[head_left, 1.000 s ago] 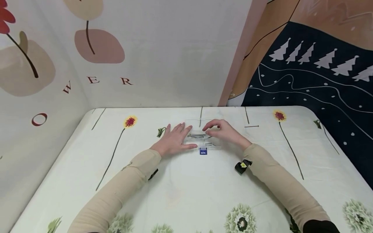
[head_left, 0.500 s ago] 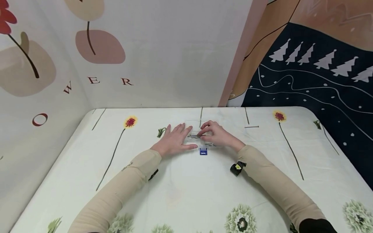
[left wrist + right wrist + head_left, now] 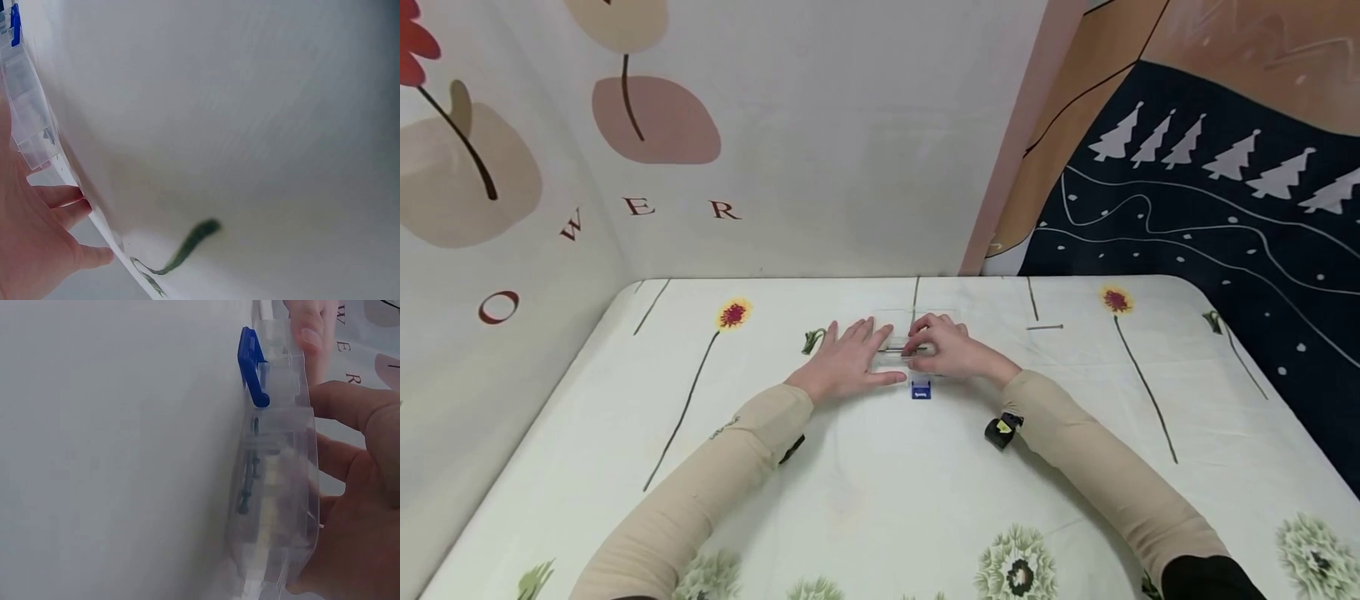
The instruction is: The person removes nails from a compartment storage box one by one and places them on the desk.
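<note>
A clear plastic compartment box point(image 3: 284, 440) lies on the table with its lid folded back, its blue latch point(image 3: 921, 390) facing me. Thin metal nails point(image 3: 891, 350) lie across a compartment, and a few more nails point(image 3: 250, 472) show through the front wall in the right wrist view. My left hand point(image 3: 848, 360) rests with spread fingers at the box's left end. Over the right half, my right hand point(image 3: 953, 350) has its bent fingers and thumb down at the nails. I cannot tell whether a nail is pinched between them.
A single nail point(image 3: 1045, 327) lies on the tablecloth point(image 3: 880, 475) to the right of the box. The cloth has printed flowers and stems. Behind the table's far edge stands a wall with a printed cover point(image 3: 827, 208); a dark panel with white trees point(image 3: 1187, 192) is at right.
My right hand has moved left and down from the box's right side, so its fingertips now sit at the nails. My left hand has stayed in place.
</note>
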Demonstrator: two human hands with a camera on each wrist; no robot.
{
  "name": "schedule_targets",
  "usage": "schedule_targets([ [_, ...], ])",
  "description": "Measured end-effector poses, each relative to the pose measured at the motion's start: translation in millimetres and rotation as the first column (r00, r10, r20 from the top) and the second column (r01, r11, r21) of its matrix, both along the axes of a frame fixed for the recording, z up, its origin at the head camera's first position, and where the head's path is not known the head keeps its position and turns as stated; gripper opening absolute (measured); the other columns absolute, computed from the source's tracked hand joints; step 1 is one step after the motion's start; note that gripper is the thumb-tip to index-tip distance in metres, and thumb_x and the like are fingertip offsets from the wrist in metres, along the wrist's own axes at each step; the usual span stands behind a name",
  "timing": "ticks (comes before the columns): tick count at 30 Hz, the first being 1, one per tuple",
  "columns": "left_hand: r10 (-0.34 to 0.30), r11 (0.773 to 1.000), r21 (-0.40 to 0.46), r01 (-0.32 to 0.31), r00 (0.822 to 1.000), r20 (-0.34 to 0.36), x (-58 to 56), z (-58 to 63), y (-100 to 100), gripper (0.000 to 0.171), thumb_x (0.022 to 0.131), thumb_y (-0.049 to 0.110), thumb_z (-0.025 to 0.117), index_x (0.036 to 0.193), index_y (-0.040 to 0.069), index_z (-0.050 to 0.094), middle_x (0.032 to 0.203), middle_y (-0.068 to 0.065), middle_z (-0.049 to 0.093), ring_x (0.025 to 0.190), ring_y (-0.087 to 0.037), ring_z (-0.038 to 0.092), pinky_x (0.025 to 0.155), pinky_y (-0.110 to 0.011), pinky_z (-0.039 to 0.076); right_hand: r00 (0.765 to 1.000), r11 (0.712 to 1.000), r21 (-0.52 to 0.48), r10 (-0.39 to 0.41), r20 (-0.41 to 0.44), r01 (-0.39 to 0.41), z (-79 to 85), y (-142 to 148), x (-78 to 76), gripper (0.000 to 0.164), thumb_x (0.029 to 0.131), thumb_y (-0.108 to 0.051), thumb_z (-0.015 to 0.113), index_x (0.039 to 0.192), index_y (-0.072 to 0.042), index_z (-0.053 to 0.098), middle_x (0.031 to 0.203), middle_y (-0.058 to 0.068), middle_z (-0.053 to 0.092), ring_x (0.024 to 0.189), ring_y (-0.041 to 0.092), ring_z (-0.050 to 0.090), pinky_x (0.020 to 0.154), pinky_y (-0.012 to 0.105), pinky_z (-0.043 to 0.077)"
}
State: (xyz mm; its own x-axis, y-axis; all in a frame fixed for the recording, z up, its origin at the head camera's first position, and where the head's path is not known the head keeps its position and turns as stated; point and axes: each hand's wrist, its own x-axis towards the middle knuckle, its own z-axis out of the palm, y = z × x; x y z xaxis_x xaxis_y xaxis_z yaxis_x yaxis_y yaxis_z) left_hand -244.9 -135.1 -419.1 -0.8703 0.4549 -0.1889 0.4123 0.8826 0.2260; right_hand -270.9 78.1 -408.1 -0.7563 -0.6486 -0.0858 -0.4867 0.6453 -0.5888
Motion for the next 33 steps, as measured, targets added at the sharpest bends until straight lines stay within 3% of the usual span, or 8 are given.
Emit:
schedule_targets([
  [15,-0.002,1.0,0.007,0.002,1.0,0.008,0.3,1.8,0.4,0.093,0.086,0.076,0.041,0.156,0.017,0.021,0.158,-0.019,0.016,0.144,-0.033,0.014,0.111,-0.062,0.005,0.994,0.993,-0.061,-0.096,0.051,0.099,-2.2,-9.0,0.0,0.007,0.083,-0.011,0.073,0.091,-0.011,0.074,0.118,0.008,0.053,0.116,0.027,0.042,0.095,0.051,0.024],
  [24,0.001,1.0,0.009,-0.001,1.0,0.001,0.7,4.3,-0.7,0.094,0.086,0.076,0.042,0.155,0.016,0.022,0.157,-0.019,0.017,0.144,-0.033,0.015,0.111,-0.061,0.007,0.996,0.985,-0.148,-0.084,0.038,0.089,-5.2,-8.1,-1.1,0.005,0.082,-0.007,0.073,0.084,-0.011,0.072,0.114,0.007,0.057,0.117,0.025,0.046,0.098,0.054,0.022],
  [33,0.002,1.0,0.017,-0.003,1.0,0.019,0.2,2.9,-0.4,0.093,0.086,0.075,0.042,0.156,0.017,0.021,0.158,-0.019,0.016,0.144,-0.033,0.014,0.111,-0.06,0.007,0.992,0.983,-0.144,-0.106,0.074,0.116,-4.7,-7.8,-1.1,0.004,0.083,-0.007,0.073,0.084,-0.008,0.069,0.118,0.01,0.055,0.121,0.028,0.044,0.102,0.054,0.02],
])
